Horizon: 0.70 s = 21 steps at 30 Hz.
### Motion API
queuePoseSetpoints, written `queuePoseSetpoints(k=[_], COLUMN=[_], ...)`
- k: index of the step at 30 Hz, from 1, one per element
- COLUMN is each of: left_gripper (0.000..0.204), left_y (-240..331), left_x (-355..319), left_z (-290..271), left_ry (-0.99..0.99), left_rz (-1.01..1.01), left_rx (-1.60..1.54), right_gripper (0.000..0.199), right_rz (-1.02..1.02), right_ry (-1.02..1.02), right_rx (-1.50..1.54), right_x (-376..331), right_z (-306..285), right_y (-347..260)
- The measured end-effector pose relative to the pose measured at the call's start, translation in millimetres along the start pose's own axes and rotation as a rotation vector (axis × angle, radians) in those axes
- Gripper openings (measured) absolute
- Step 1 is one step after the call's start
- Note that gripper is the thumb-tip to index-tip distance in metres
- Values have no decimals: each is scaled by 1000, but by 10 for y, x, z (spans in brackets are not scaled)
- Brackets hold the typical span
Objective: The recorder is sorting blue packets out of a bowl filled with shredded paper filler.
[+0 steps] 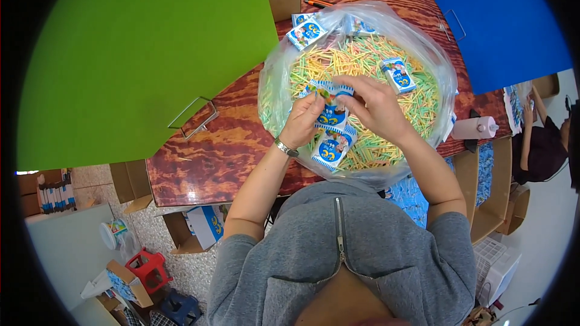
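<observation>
In front of me both hands are at a small blue and white candy packet (331,116) with a round blue emblem. The fingers and thumb of my left hand (302,119) are closed on its left side. My right hand (379,107) has its thumb and forefinger bent around the packet's upper right edge; the exact fingertip contact is partly hidden. Just below lies another candy packet (332,148). Under my hands is a large clear plastic bag (446,78), opened wide and filled with thin pastel candy sticks (377,152) in yellow, green and pink.
More packets, such as one packet (397,75), lie on the sticks. The bag rests on a red wood-grained table (205,172). A green panel (145,54) and a blue panel (501,24) flank it. At right are a pink bottle (474,128) and another person's arm (527,139).
</observation>
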<state>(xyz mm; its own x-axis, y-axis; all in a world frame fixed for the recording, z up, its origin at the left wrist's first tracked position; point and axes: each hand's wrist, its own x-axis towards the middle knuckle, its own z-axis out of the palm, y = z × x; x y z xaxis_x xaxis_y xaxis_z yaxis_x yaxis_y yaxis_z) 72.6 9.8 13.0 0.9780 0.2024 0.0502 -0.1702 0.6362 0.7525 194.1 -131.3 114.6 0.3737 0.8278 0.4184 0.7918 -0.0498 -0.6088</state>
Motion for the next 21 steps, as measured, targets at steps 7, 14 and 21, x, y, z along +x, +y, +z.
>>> queuePoseSetpoints(k=[7,14,21], left_gripper=[21,27,24], left_y=[245,270,182], left_x=[-143,-460,-592], left_z=[-72,-309,-140], left_ry=[113,212,239], left_rz=[-18,-50,140], left_rx=[367,325,599], right_gripper=[32,22,13], right_rz=[165,-76,-154], right_ry=[-119,-586,-756], right_rx=[288,105,-158], right_x=[35,-804,-1207], right_z=[123,356,752], right_y=[-27,423,181])
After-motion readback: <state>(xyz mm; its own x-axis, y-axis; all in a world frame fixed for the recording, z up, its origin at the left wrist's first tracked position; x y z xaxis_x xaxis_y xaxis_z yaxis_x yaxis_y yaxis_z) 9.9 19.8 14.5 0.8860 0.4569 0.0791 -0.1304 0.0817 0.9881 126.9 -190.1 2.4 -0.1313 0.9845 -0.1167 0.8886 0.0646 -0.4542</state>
